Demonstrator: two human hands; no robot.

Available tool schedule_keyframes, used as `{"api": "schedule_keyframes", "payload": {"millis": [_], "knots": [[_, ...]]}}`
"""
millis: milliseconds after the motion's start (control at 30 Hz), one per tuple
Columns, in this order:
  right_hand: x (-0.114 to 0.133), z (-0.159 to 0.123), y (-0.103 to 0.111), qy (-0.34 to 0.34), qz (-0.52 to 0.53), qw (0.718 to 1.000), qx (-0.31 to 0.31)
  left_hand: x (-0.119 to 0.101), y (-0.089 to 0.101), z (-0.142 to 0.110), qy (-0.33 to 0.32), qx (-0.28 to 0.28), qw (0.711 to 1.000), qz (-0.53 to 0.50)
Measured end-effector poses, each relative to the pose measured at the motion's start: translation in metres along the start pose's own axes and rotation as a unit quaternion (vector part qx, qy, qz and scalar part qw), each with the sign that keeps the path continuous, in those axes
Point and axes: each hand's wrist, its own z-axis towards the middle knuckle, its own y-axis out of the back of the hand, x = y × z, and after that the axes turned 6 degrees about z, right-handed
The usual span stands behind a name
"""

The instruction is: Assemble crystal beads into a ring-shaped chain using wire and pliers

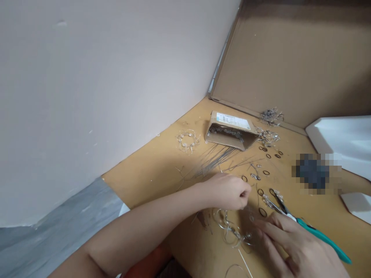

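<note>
My left hand (228, 191) is closed into a fist above the table, back of the hand upward; whatever its fingers hold is hidden. Lower right, my right hand (301, 247) has thumb and forefinger drawn together, the tips blurred, and I cannot make out what is between them. A wire ring with clear beads (228, 229) lies below my left hand. Pliers with green handles (324, 239) rest beside and partly behind my right hand. Dark small rings (262, 212) and clear beads lie scattered near both hands.
A small cardboard box (228, 121) lies open toward me with clear beads inside. Thin straight wires (217, 160) spread before it. Another beaded wire ring (188, 141) sits left of it. Wire clumps (271, 116) lie against the cardboard panel (290, 65). White foam pieces (344, 135) stand right.
</note>
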Motion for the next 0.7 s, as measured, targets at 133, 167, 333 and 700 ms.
{"api": "schedule_keyframes", "payload": {"millis": [133,167,333,700], "knots": [[0.0015,-0.0001,-0.0016,0.005,-0.004,1.000,-0.009,-0.0019,0.0027,-0.0014,0.008,-0.007,1.000,-0.016],[0.0019,-0.0002,-0.0014,0.005,-0.005,1.000,-0.013,-0.0026,0.0040,-0.0018,0.010,-0.008,1.000,-0.022],[0.0033,0.0003,0.0008,0.012,-0.021,0.999,-0.029,-0.0043,0.0087,-0.0033,0.020,-0.004,0.999,-0.035],[0.0043,-0.0006,-0.0012,0.012,-0.046,0.998,-0.045,-0.0030,0.0063,-0.0012,0.030,-0.011,0.999,-0.036]]}}
